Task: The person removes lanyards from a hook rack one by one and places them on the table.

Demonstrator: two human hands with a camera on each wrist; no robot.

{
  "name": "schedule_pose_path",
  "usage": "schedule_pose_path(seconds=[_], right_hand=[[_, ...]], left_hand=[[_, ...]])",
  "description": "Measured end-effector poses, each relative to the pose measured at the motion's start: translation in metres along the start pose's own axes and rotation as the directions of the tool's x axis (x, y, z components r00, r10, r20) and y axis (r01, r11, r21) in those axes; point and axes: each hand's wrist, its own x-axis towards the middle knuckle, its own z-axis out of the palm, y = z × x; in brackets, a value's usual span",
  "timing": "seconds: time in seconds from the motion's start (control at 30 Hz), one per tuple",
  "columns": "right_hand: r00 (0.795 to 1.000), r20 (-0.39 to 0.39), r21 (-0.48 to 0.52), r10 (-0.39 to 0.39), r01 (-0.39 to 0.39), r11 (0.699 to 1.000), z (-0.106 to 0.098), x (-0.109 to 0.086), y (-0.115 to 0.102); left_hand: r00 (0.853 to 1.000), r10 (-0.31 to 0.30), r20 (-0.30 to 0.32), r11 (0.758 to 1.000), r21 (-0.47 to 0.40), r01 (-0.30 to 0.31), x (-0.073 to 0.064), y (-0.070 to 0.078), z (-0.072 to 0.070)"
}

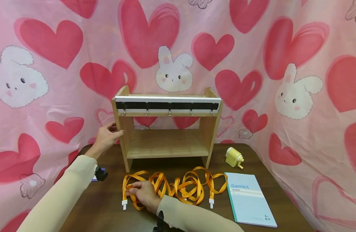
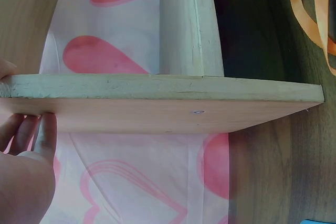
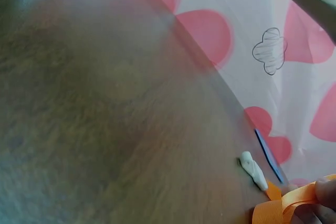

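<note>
My left hand (image 1: pixel 109 136) grips the left side panel of a small wooden rack (image 1: pixel 167 142), thumb on the panel's inner side. In the left wrist view its fingers (image 2: pixel 47 134) press against the outer face of that panel (image 2: pixel 131 114). Along the rack's top front runs a black strip (image 1: pixel 157 105) with several metal hooks. Orange lanyards (image 1: pixel 192 190) lie in loops before the rack. My right hand (image 1: pixel 147 195) pinches the leftmost lanyard (image 1: pixel 125 187), whose white clip (image 1: pixel 124 204) rests on the table. In the right wrist view the orange strap (image 3: pixel 294 201) runs between the fingers.
A Gambit notebook (image 1: pixel 250 199) lies on the table's right, with a yellow crank-handled pencil sharpener (image 1: pixel 233 157) behind it. Left of the rack a flat blue-purple item (image 1: pixel 95 178) is partly hidden by the left wrist. Pink heart-print cloth (image 1: pixel 247 54) hangs behind the table (image 1: pixel 85 206).
</note>
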Motion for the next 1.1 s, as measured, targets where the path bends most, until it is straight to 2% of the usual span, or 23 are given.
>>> schedule_pose_path(seconds=[0.23, 0.4, 0.83, 1.1], right_hand=[[0.997, -0.067, -0.151, -0.043, 0.033, 0.988, -0.006, 0.001, -0.006], [0.995, -0.087, -0.199, -0.053, 0.035, 0.979, -0.007, -0.001, -0.010], [0.994, -0.048, 0.003, -0.099, 0.099, 0.995, -0.013, -0.001, -0.013], [0.986, 0.020, -0.009, -0.163, 0.163, 0.987, -0.027, 0.002, -0.026]], left_hand=[[1.000, -0.006, -0.010, 1.000, 0.012, 0.006, 0.001, 0.000, 0.000], [1.000, -0.005, -0.008, 1.000, 0.011, 0.005, 0.001, 0.001, -0.001], [1.000, 0.009, -0.015, 0.999, -0.036, -0.010, 0.000, 0.001, 0.001], [0.999, 0.023, -0.027, 0.998, -0.054, -0.025, -0.001, 0.000, 0.001]])
